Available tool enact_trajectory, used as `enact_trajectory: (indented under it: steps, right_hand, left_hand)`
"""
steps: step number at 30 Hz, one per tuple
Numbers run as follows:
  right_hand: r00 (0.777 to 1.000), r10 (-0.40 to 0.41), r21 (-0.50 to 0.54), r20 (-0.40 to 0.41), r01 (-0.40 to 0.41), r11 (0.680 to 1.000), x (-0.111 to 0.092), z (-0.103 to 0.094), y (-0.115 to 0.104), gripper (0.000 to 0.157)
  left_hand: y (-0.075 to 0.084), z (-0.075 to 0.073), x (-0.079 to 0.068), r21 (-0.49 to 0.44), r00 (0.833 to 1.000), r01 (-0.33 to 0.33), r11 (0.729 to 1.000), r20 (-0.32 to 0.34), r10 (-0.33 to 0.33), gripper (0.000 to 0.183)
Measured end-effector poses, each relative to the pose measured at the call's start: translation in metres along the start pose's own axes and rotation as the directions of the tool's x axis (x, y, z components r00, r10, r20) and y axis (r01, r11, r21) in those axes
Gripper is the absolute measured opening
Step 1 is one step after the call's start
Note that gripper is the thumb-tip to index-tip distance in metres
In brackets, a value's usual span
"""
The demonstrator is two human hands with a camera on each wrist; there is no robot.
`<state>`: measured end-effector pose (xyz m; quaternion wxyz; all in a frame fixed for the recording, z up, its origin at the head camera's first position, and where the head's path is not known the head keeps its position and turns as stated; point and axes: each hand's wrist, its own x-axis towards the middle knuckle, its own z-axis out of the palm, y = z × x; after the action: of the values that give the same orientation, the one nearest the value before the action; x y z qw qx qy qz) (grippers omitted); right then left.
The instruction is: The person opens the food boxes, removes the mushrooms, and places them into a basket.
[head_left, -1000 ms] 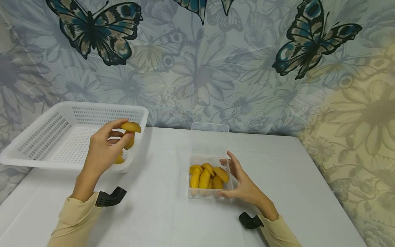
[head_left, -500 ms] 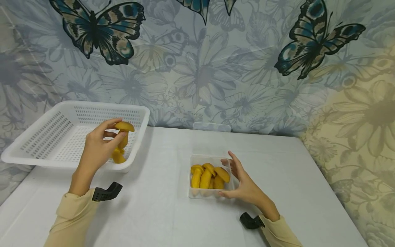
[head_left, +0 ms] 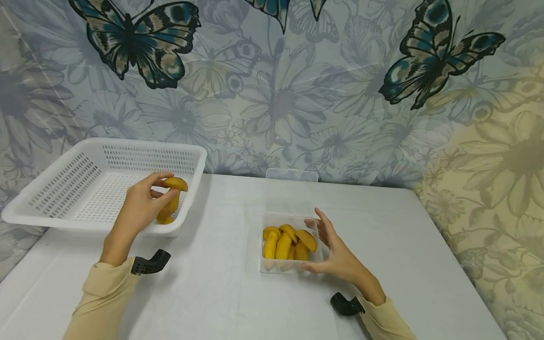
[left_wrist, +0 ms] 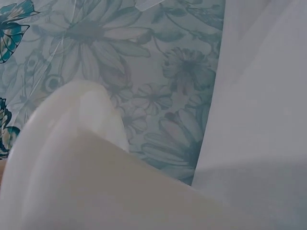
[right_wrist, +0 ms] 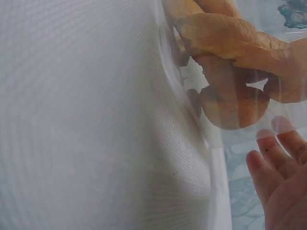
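Observation:
Over the right end of the white basket [head_left: 63, 225], my left hand [head_left: 142, 200] pinches a yellow mushroom [head_left: 176, 183] between thumb and fingers, its cap uppermost. Below it, more yellow mushroom [head_left: 165, 219] shows in the basket corner, partly hidden. My right hand [head_left: 340, 255] rests at the right side of a clear plastic box [head_left: 272, 267], thumb at the front corner and fingers extended along the far side. Several yellow mushrooms [head_left: 284, 245] lie in the box. Through its clear wall, the right wrist view shows mushrooms [right_wrist: 235, 108] close to the fingers [right_wrist: 276, 153].
The box's clear lid [head_left: 291, 175] stands open at the back, near the patterned wall cloth [head_left: 276, 108]. A white cloth covers the table [head_left: 212, 293]. In the left wrist view, a pale rounded edge [left_wrist: 72, 143] blocks sight of the left hand.
My left hand has moved left with the mushroom from above the basket's right rim, then dipped slightly lower inside. My right hand and the box keep their place.

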<state>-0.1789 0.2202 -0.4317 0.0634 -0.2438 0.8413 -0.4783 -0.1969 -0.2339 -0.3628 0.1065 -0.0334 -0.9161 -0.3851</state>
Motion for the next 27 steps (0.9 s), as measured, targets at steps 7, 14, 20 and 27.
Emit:
enact_trajectory:
  steps: [7,14,20,27]
  right_hand:
    - [1.000,0.011,0.001,-0.004,-0.011,1.000,0.000,0.000,-0.001,0.126]
    - [1.000,0.000,-0.002,-0.003,0.000,1.000,0.001,0.000,-0.001,0.127]
    - [1.000,-0.008,-0.002,0.001,0.008,1.000,0.001,0.000,0.001,0.127]
    - [1.000,0.001,-0.013,0.000,-0.001,1.000,0.002,0.000,0.003,0.127]
  left_hand:
    - [0.000,-0.001,0.002,0.055,0.993,0.056,0.997,0.100,-0.061,0.049]
    - [-0.001,0.000,0.006,0.112,0.964,0.118,0.987,0.224,-0.141,0.058]
    - [-0.003,0.002,0.010,0.118,0.951,0.142,0.983,0.260,-0.169,0.062]
    - [-0.005,0.002,0.014,0.202,0.951,0.087,0.975,0.274,-0.142,0.060]
